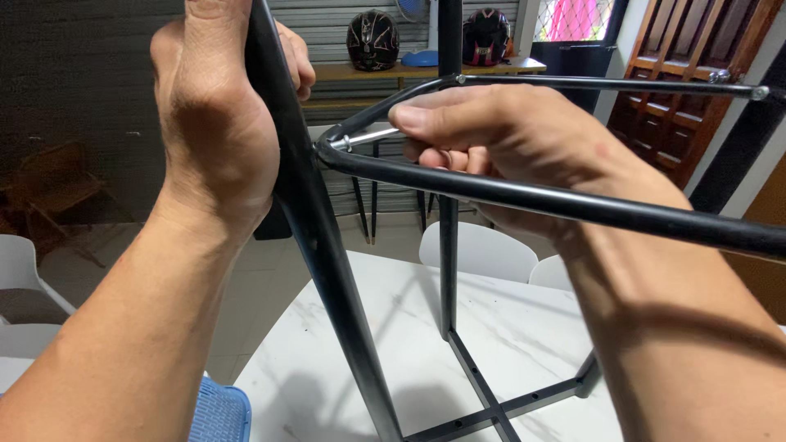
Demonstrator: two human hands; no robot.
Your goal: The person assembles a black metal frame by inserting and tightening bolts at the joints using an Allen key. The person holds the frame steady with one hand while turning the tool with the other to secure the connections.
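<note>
Nearest the lens, the left hand (pixel 217 115) wraps fully around a slanted black metal tube leg (pixel 323 262) of a black tubular steel frame (pixel 524 196), gripping it high up near the top edge of the view. The frame stands on a white marble-patterned table (pixel 393 327), its crossed base bars (pixel 491 405) resting flat on the surface.

The right hand (pixel 508 139) reaches in from the right, fingers curled tight on a slim silver metal tool (pixel 372 137). The tool's tip meets the joint where a curved horizontal bar joins the gripped leg; what kind of tool it is cannot be told, since the hand hides most of it.

Behind the table stand white plastic chairs (pixel 479 250). Farther back, two dark helmets (pixel 372 39) sit on a wooden shelf (pixel 360 72) against a ribbed grey wall. A blue plastic mesh seat (pixel 219 413) shows at the lower left, and a brown wooden door (pixel 679 90) at right.
</note>
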